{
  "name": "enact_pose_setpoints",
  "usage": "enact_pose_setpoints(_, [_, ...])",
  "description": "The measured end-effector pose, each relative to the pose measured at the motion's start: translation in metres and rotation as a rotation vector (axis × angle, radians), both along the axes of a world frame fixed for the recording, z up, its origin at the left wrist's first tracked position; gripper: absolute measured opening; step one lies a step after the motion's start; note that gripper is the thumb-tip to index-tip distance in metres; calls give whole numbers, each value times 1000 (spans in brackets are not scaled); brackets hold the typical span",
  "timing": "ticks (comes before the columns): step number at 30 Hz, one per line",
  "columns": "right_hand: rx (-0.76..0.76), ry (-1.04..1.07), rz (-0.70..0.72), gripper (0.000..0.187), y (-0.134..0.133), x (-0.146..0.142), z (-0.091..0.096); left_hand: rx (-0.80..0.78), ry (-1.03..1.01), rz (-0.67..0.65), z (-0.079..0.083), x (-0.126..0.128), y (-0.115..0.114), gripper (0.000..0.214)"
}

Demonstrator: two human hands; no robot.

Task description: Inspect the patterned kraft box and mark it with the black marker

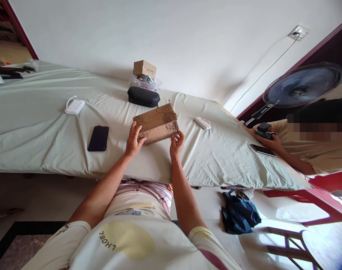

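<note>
A brown cardboard box (pixel 156 125) with dark scribbled swirls on its faces sits tilted in front of me at the middle of the cloth-covered table (pixel 75 157). Around its left end, my left hand (pixel 134 139) grips with the thumb on the near face and the fingers toward the top. At the lower right corner, my right hand (pixel 177 144) holds the box between thumb and fingers. Just behind the box lies a black zip case (pixel 143 97).
A dark phone (pixel 98 138) and white power strip (pixel 75 107) lie left; another white device (pixel 202 123) lies right. Behind stand a plastic tub (pixel 145 83) and small carton (pixel 144 69). At right are a person holding a black object (pixel 265 131), a phone (pixel 262 150) and a fan (pixel 303 90).
</note>
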State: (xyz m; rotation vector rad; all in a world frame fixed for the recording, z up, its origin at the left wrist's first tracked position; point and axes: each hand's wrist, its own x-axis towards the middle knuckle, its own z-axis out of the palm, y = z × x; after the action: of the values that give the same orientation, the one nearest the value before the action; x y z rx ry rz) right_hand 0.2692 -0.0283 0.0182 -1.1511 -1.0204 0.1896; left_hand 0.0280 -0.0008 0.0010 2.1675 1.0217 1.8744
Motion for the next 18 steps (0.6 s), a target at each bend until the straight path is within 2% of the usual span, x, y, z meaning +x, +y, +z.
enact_pose_setpoints(4, [-7, 46, 6, 42, 3, 0, -2, -80, -46, -7, -2, -1, 0, 63])
enact_pose_setpoints(10, [-79, 74, 37, 40, 4, 1, -5, -80, -106, 8, -3, -3, 0, 70])
enact_pose_setpoints(18, [-421, -318, 110, 19, -5, -7, -5, -159, -157, 33, -5, -16, 8, 69])
